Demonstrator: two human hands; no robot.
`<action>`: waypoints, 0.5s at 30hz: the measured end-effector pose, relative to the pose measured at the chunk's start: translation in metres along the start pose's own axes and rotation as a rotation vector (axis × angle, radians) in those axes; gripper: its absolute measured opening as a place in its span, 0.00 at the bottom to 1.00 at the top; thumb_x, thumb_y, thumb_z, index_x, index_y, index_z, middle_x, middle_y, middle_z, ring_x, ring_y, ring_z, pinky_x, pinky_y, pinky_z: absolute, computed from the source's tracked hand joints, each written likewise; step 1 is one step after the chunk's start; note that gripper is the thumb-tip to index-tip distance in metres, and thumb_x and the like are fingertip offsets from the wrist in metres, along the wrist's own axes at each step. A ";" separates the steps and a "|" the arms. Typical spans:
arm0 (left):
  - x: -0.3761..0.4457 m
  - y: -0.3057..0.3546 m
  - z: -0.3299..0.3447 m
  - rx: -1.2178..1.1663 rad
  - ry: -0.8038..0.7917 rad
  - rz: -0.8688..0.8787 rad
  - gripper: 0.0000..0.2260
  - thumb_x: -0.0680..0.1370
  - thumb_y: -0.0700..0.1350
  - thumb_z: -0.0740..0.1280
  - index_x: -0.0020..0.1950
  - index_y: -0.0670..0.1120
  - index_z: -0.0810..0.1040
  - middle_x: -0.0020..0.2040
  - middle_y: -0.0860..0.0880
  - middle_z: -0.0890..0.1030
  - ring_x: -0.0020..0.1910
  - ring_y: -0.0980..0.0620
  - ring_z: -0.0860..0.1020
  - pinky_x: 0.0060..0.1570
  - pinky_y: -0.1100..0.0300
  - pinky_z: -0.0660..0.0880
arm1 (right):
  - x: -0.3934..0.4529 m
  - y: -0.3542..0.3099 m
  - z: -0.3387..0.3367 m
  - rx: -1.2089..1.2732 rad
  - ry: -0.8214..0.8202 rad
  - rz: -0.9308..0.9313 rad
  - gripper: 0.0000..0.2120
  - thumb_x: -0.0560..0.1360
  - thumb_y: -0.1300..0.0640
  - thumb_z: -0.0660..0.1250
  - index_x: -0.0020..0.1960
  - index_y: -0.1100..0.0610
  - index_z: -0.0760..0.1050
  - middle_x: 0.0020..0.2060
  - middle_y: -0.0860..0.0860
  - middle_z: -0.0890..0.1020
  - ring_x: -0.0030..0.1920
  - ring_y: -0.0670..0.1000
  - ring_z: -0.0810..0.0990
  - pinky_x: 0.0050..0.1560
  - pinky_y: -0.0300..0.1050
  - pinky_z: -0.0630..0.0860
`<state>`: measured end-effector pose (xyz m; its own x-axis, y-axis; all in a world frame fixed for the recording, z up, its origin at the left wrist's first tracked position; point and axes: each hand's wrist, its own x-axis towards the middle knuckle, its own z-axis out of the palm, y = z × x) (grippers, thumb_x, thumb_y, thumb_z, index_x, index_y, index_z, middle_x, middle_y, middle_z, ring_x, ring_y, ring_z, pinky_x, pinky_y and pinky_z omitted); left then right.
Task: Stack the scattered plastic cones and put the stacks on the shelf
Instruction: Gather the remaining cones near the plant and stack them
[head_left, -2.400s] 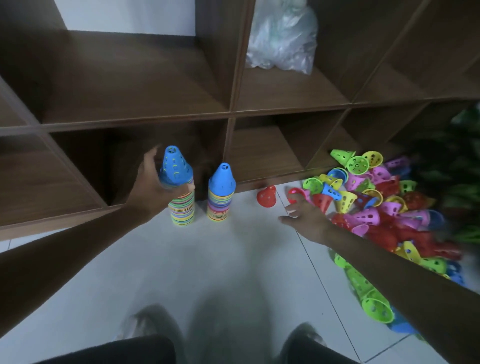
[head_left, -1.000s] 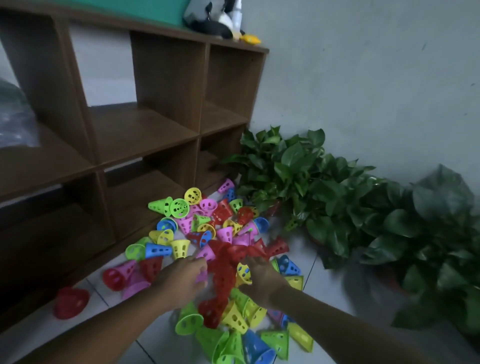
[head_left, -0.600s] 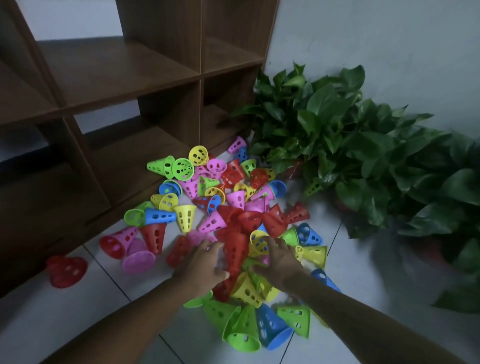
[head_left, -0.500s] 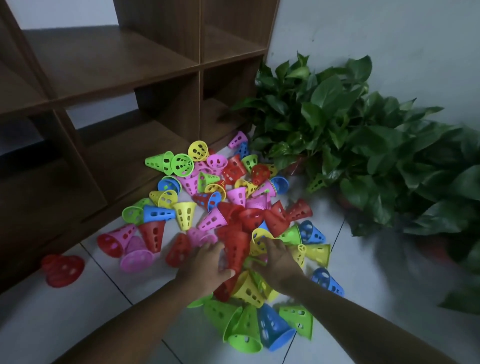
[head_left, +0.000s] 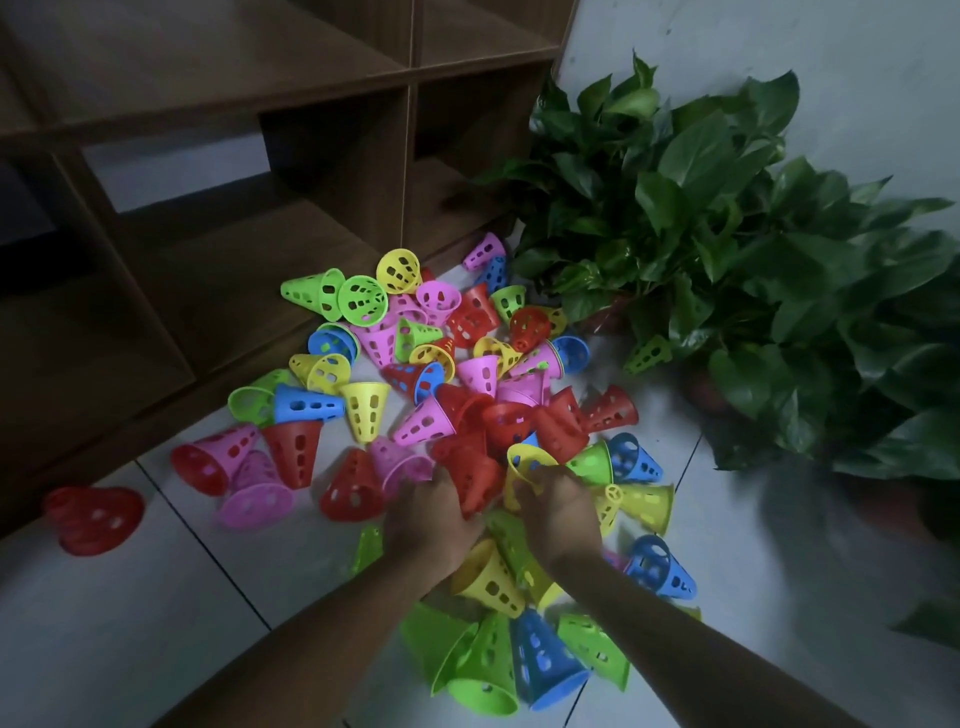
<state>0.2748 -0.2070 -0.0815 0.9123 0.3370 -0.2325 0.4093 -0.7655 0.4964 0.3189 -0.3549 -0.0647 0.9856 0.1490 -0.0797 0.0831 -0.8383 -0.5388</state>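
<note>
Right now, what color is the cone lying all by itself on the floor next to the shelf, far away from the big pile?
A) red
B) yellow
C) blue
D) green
A: the lone cone on the floor tiles by the base of the shelf is red, apart from the pile of cones where both hands are busy.

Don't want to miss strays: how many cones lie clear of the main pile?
2: a lone red cone on the tiles left of the pile, by the shelf; a green cone under the plant leaves. Leaves may hide others.
</note>
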 end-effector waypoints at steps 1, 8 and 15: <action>0.001 -0.001 -0.001 -0.013 -0.001 -0.001 0.16 0.76 0.58 0.71 0.55 0.48 0.76 0.44 0.52 0.80 0.41 0.51 0.80 0.38 0.58 0.80 | -0.001 -0.003 -0.003 0.050 0.011 0.003 0.08 0.81 0.54 0.65 0.52 0.55 0.82 0.38 0.49 0.80 0.38 0.51 0.80 0.42 0.45 0.76; -0.004 -0.011 -0.021 -0.118 0.013 0.030 0.07 0.80 0.50 0.68 0.48 0.47 0.77 0.40 0.52 0.80 0.38 0.52 0.81 0.34 0.60 0.78 | -0.005 -0.009 -0.016 0.203 0.054 0.087 0.17 0.78 0.49 0.71 0.60 0.60 0.80 0.54 0.54 0.84 0.51 0.53 0.82 0.54 0.45 0.78; -0.045 -0.050 -0.086 -0.334 0.093 0.128 0.09 0.75 0.48 0.74 0.54 0.53 0.81 0.40 0.56 0.83 0.37 0.60 0.81 0.38 0.58 0.80 | -0.036 -0.026 -0.031 0.398 0.066 0.135 0.15 0.72 0.42 0.75 0.41 0.51 0.74 0.45 0.52 0.79 0.43 0.52 0.78 0.43 0.44 0.73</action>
<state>0.2143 -0.1372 -0.0240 0.9472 0.3101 -0.0809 0.2582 -0.5890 0.7658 0.2860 -0.3551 -0.0217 0.9921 0.0070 -0.1252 -0.0981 -0.5785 -0.8097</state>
